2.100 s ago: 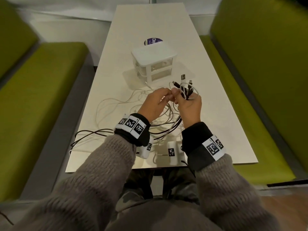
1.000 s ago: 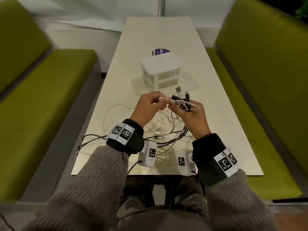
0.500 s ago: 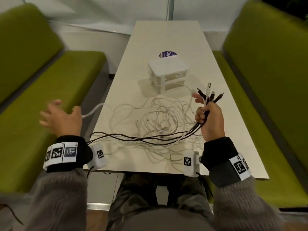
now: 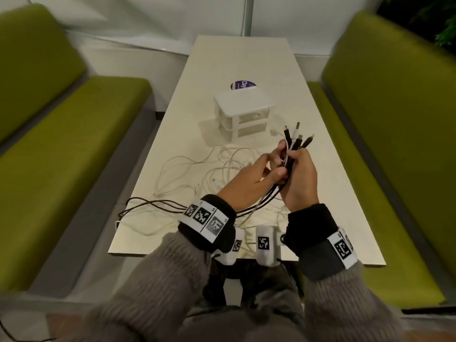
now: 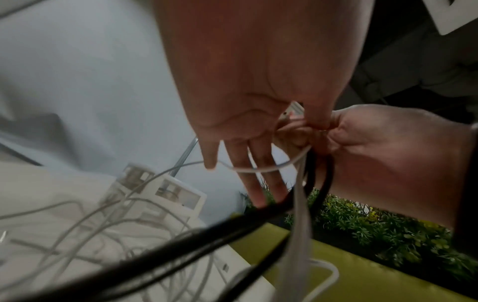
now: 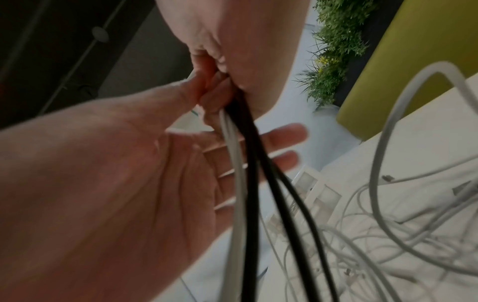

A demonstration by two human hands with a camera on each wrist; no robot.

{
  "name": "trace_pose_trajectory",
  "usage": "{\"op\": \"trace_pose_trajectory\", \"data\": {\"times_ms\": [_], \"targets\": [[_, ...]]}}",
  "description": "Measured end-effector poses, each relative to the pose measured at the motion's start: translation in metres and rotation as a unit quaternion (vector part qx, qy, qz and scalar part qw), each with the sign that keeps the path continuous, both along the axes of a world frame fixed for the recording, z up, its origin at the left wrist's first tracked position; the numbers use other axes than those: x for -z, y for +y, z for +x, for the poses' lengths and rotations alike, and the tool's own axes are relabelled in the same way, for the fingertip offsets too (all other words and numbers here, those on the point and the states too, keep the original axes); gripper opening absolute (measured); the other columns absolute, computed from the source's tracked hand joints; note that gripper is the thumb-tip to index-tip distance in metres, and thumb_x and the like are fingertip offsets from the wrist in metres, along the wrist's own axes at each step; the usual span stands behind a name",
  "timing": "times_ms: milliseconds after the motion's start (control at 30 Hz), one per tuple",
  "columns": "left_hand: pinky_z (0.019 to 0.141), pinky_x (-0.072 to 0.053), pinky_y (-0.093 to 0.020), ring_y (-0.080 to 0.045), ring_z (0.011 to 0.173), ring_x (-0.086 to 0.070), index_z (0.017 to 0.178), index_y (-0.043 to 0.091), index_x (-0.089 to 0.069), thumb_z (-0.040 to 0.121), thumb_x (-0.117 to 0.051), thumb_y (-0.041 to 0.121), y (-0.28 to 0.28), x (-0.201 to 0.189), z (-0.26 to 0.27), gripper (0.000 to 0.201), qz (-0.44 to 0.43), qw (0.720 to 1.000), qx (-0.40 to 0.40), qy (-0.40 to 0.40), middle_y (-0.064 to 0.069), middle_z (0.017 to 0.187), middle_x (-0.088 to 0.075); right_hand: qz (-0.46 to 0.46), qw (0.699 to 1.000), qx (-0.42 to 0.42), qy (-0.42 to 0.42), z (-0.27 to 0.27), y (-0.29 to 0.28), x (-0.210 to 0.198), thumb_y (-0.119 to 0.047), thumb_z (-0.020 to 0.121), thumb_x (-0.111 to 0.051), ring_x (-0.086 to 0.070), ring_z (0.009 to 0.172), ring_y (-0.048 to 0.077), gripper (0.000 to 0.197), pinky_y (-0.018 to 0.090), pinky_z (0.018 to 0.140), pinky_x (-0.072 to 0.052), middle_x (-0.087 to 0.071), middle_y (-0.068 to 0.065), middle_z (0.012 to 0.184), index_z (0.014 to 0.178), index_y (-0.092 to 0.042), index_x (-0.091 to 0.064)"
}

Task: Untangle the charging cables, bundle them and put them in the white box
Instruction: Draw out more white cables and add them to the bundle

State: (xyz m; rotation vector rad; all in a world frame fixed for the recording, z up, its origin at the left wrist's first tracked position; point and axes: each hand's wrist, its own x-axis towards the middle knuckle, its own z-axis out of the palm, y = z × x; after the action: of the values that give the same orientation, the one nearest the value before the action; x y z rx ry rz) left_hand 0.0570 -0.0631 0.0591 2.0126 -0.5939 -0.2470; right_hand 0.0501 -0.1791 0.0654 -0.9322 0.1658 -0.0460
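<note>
My right hand (image 4: 299,176) grips a bundle of black and white cable ends (image 4: 296,140), plugs pointing up, above the table. The right wrist view shows the fist (image 6: 232,40) closed round these cables (image 6: 248,163). My left hand (image 4: 249,178) is beside it, its fingers (image 5: 248,163) straight and its palm (image 6: 129,183) open behind the hanging cables, its thumb against the bundle just under the right fist. Black cables (image 4: 148,203) trail left to the table's edge. Loose white cables (image 4: 197,169) lie tangled on the table. The white box (image 4: 243,104) stands beyond them, drawers shut.
The narrow white table (image 4: 246,58) runs away from me between two green benches (image 4: 61,156) (image 4: 394,119). A round purple sticker (image 4: 243,85) lies behind the box. Some cable loops reach the near left table corner (image 4: 118,223).
Half a second ago my left hand was far out to the left over the bench. It has swung back to the bundle. My right hand has kept its hold on the cable ends.
</note>
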Motion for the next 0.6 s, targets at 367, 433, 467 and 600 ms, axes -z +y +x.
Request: {"op": "trace_pose_trajectory", "data": {"times_ms": [367, 433, 467, 600], "targets": [[0.069, -0.042, -0.026, -0.016, 0.073, -0.053, 0.091, 0.008, -0.067, 0.093, -0.049, 0.030, 0.025, 0.027, -0.001, 0.028, 0.054, 0.969, 0.031, -0.239, -0.003, 0.077, -0.061, -0.011, 0.998, 0.019, -0.059, -0.001, -0.010, 0.000, -0.023, 0.104, -0.036, -0.021, 0.039, 0.005, 0.023, 0.018, 0.038, -0.017, -0.035, -0.006, 0.051, 0.091, -0.014, -0.052], [0.069, -0.042, -0.027, -0.015, 0.072, -0.052, 0.088, 0.006, -0.068, 0.092, -0.047, 0.031, 0.034, 0.031, -0.002, 0.033, 0.055, 0.958, 0.028, -0.279, -0.003, 0.076, -0.060, 0.014, 0.997, 0.033, -0.062, -0.002, -0.011, 0.001, -0.025, 0.104, -0.035, -0.024, 0.038, 0.005, 0.025, 0.018, 0.036, -0.022, -0.036, -0.006, 0.052, 0.089, -0.012, -0.050], [0.069, -0.041, -0.029, -0.012, 0.071, -0.050, 0.086, 0.008, -0.068, 0.092, -0.046, 0.033, 0.040, 0.034, -0.002, 0.034, 0.076, 0.955, 0.032, -0.285, -0.001, 0.075, -0.059, 0.030, 0.997, 0.040, -0.062, -0.001, -0.012, 0.001, -0.026, 0.104, -0.034, -0.025, 0.037, 0.005, 0.026, 0.018, 0.036, -0.024, -0.036, -0.006, 0.051, 0.088, -0.012, -0.049], [0.095, -0.033, -0.043, -0.007, 0.084, -0.050, 0.093, 0.024, -0.068, 0.090, -0.038, 0.048, 0.061, 0.035, -0.009, 0.038, 0.250, 0.937, -0.004, -0.242, 0.010, 0.086, -0.064, 0.046, 0.997, 0.048, -0.050, 0.001, -0.012, 0.002, -0.028, 0.104, -0.034, -0.024, 0.038, 0.005, 0.030, 0.018, 0.037, -0.024, -0.031, -0.008, 0.049, 0.081, -0.015, -0.048]]}}
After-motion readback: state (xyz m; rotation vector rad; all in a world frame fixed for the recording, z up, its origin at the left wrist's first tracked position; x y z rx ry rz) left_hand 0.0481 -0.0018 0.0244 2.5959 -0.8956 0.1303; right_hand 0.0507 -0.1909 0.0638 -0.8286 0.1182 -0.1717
